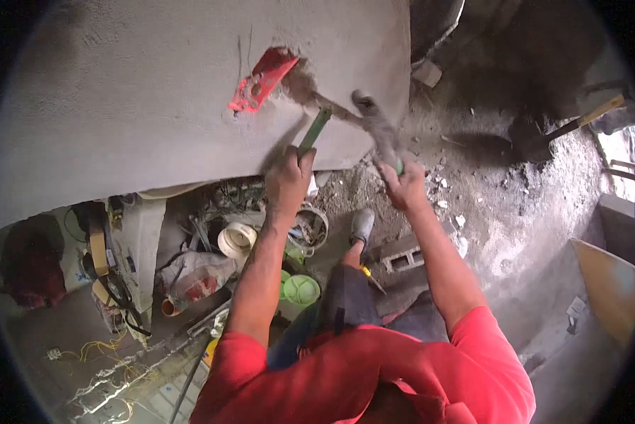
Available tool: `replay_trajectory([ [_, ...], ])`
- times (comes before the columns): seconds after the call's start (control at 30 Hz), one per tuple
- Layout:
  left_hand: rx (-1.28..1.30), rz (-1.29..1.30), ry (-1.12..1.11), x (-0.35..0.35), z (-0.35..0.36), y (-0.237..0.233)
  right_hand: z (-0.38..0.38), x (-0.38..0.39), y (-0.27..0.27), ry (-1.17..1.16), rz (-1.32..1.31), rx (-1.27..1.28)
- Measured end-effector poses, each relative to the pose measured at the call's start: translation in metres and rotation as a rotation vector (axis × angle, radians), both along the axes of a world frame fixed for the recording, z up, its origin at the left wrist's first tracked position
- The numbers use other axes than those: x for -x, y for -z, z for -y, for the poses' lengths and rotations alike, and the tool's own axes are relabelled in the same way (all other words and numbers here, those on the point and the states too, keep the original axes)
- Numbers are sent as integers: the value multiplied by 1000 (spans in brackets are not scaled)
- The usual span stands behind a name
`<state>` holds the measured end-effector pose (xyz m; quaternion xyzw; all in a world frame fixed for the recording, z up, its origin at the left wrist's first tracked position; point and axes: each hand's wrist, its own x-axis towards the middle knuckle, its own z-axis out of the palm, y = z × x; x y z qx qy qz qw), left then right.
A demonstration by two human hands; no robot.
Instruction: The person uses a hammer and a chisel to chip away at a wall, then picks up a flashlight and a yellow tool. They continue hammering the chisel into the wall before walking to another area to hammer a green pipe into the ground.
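Green bar juts beyond clenched left hand; right hand grips hammer.

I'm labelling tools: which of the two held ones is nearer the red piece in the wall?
The green tool in the left hand: its upper end is nearer the red piece than the grey tool in the right hand is.

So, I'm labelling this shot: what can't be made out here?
In the head view:
Blurred tool in the right hand: exact shape unclear.
Green tool: lower end hidden by the left hand's grip.
Board: right side cut off by the dark rim.
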<state>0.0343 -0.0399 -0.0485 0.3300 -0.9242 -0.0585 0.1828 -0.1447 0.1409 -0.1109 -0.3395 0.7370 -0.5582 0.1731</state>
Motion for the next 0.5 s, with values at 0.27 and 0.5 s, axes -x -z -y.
replay_trajectory([
  [0.27, -440, -115, -107, -14, -34, -11, -67, -19, -36, -294, 125, 217],
  [0.5, -732, -337, -294, 8, -20, -13, -67, 3, -88, -190, 146, -256],
])
